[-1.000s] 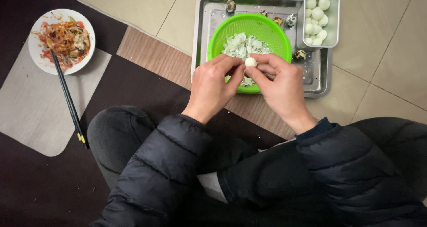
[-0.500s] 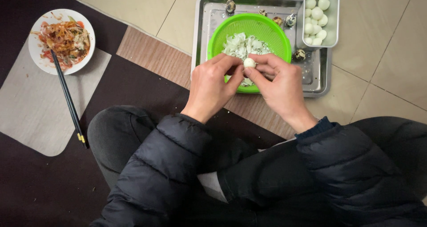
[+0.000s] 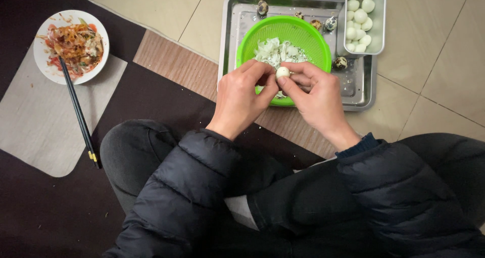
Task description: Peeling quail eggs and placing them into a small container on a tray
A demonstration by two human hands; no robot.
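Pinched between the fingertips of both hands: a small egg (image 3: 282, 72), smooth, white and oval, peeled as far as the view tells. Left hand (image 3: 246, 95) closed on it from one side, thumb and forefinger bent round it; right hand (image 3: 314, 94) closed on it from the other, fingers curled in tight. Held just above the near edge of a green plastic colander (image 3: 252, 43), round and finely perforated, heaped with pale, thin, broken shell bits (image 3: 275, 50). Under the colander, a rectangular steel tray (image 3: 361, 90), shiny, with raised rim and rounded corners. Scattered on the tray past the colander, a few speckled brown eggs (image 3: 340, 63), still in their shells. At the tray's far right corner, a small rectangular metal tub (image 3: 379, 20), filled with smooth white peeled eggs (image 3: 359, 16). Well apart to the left, a round white bowl (image 3: 42, 66) of reddish shredded food, black chopsticks (image 3: 79, 114) propped on its rim, tips in the food. Beneath, beige floor tiles (image 3: 444, 76) and a dark mat (image 3: 151, 94) with a woven brown strip.
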